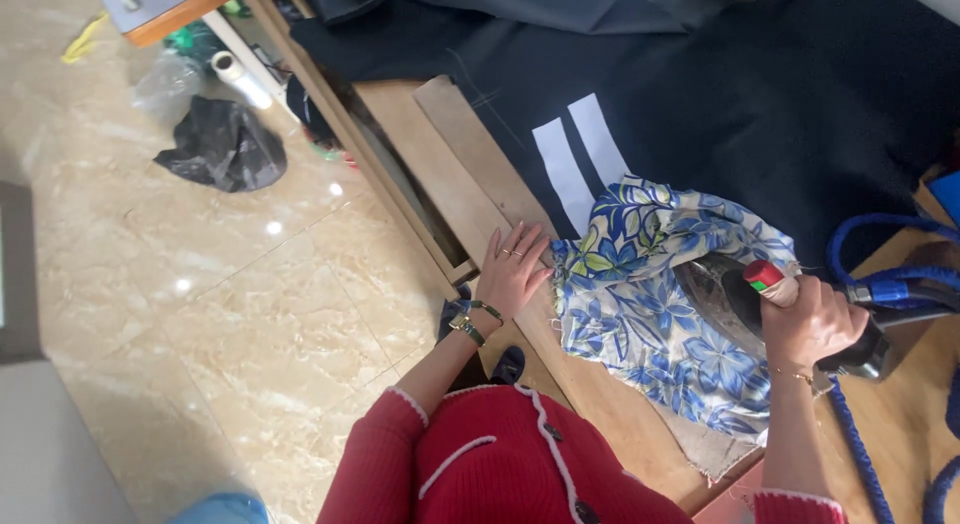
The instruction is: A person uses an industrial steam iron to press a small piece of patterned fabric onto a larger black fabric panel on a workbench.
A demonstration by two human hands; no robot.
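A blue, white and yellow floral cloth (640, 314) lies on the wooden worktable (470, 174). My left hand (513, 270), with rings and a wrist bracelet, rests flat on the table edge and touches the cloth's left hem. My right hand (812, 322) grips the handle of a steam iron (735, 289) with a red button on top; the iron sits on the floral cloth. Blue hoses (880, 274) run from the iron to the right.
Dark navy fabric (760, 104) covers the far table, with two white strips (580, 159) on it. A black plastic bag (222, 144) and a clear bag lie on the beige tiled floor at left. I wear a red cardigan (500, 464).
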